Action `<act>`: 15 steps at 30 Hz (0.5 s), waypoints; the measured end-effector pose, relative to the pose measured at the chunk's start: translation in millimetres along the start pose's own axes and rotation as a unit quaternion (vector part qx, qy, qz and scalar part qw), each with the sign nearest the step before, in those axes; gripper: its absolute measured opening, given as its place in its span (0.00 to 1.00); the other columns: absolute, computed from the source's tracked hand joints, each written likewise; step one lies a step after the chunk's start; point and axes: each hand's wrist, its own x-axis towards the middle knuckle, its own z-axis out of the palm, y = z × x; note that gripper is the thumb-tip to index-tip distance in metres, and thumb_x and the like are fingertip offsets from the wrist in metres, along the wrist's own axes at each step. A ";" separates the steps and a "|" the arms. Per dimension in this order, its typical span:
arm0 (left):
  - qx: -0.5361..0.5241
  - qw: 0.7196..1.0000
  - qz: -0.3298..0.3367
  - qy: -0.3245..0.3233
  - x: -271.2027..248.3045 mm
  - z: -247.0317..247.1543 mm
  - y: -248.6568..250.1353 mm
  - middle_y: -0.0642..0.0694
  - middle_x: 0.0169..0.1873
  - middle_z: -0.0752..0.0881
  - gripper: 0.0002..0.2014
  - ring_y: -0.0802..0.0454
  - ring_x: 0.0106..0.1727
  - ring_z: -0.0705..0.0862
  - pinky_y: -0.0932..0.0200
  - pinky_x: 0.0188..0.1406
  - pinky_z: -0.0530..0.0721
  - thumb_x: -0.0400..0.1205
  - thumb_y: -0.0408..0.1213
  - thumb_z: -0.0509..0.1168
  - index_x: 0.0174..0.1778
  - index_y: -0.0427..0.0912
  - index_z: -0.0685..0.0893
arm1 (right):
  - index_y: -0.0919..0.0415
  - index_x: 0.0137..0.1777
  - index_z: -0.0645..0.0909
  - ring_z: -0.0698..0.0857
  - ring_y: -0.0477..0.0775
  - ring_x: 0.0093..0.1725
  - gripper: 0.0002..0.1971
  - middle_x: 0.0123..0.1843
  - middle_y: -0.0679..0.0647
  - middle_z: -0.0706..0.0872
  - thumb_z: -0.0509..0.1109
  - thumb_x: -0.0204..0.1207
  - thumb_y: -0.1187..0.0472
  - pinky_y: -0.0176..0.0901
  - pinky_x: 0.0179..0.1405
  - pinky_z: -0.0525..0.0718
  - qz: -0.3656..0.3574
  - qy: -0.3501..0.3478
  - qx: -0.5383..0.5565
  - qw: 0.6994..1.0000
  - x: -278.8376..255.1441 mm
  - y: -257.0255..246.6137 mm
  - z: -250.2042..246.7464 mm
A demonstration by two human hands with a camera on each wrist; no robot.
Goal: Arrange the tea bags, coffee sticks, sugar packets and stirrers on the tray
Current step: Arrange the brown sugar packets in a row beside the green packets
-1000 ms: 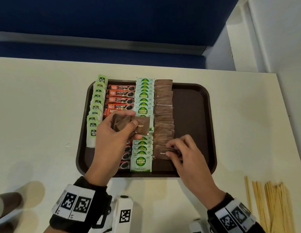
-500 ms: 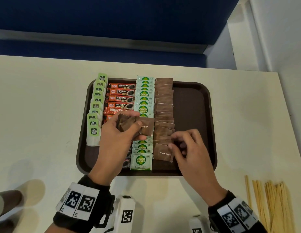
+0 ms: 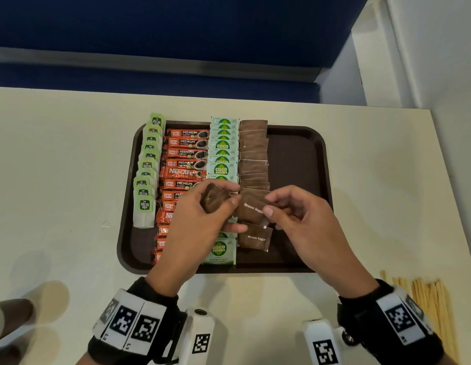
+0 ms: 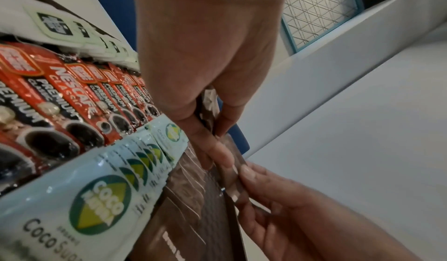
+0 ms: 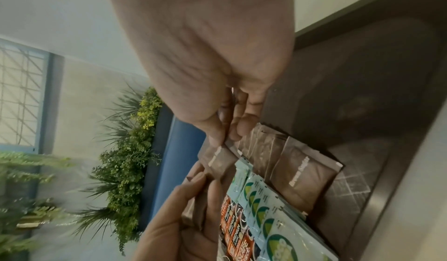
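Observation:
A dark brown tray (image 3: 302, 154) holds columns of green-tagged tea bags (image 3: 146, 191), red coffee sticks (image 3: 187, 154), pale green Coco sugar packets (image 3: 221, 148) and brown sugar packets (image 3: 254, 156). My left hand (image 3: 216, 206) hovers over the tray and grips a small stack of brown sugar packets (image 3: 214, 200). My right hand (image 3: 268, 210) pinches the right end of the frontmost packet (image 3: 251, 210) of that stack. In the right wrist view, thumb and forefinger (image 5: 238, 129) pinch that packet's (image 5: 219, 161) edge. Wooden stirrers (image 3: 429, 306) lie on the table at the lower right.
The cream table (image 3: 58, 180) ends at a blue bench (image 3: 150, 77) behind and a white wall (image 3: 439, 61) on the right. The tray's right third is bare. A blurred cylindrical object (image 3: 10, 320) sits at the lower left edge.
My right hand let go of the packet it laid at the front of the brown column and rose leftwards to pinch a packet in my left hand's stack.

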 end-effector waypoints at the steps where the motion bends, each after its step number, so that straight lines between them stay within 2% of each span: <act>1: -0.006 1.000 -0.002 0.008 0.4 -2.9 0.6 0.39 0.56 0.95 0.09 0.41 0.51 0.98 0.41 0.46 0.98 0.85 0.28 0.75 0.60 0.39 0.91 | 0.50 0.55 0.90 0.93 0.48 0.49 0.06 0.46 0.45 0.93 0.78 0.84 0.62 0.40 0.51 0.93 0.010 0.003 0.007 1.000 -2.1 2.9 -1.2; 4: -0.037 0.999 -0.004 0.029 1.1 -12.0 4.1 0.37 0.52 0.96 0.10 0.38 0.52 0.98 0.46 0.45 0.98 0.85 0.28 0.76 0.62 0.35 0.90 | 0.48 0.55 0.89 0.91 0.47 0.50 0.05 0.46 0.44 0.93 0.77 0.84 0.60 0.37 0.52 0.91 0.034 -0.001 0.004 0.999 -10.8 12.9 -4.1; 8: -0.058 0.997 -0.004 0.051 1.1 -19.4 9.0 0.38 0.52 0.97 0.11 0.38 0.53 0.97 0.54 0.36 0.97 0.86 0.29 0.74 0.64 0.36 0.88 | 0.48 0.51 0.89 0.89 0.47 0.46 0.06 0.44 0.43 0.91 0.78 0.83 0.62 0.36 0.46 0.86 0.048 -0.035 -0.048 0.997 -23.9 28.2 2.8; 11: -0.047 0.997 0.001 0.056 1.1 -20.6 10.3 0.39 0.52 0.97 0.11 0.40 0.53 0.98 0.54 0.33 0.96 0.86 0.30 0.75 0.64 0.38 0.89 | 0.49 0.50 0.89 0.87 0.46 0.45 0.08 0.43 0.41 0.90 0.79 0.83 0.64 0.30 0.41 0.83 0.039 -0.024 -0.065 0.997 -30.0 40.2 11.3; 15: -0.044 0.997 0.004 0.059 0.3 -19.7 10.2 0.40 0.53 0.97 0.12 0.41 0.53 0.98 0.54 0.35 0.96 0.85 0.31 0.76 0.64 0.38 0.89 | 0.51 0.51 0.89 0.86 0.47 0.46 0.09 0.45 0.43 0.88 0.79 0.82 0.68 0.28 0.43 0.82 0.002 0.002 -0.087 0.996 -30.6 51.0 19.0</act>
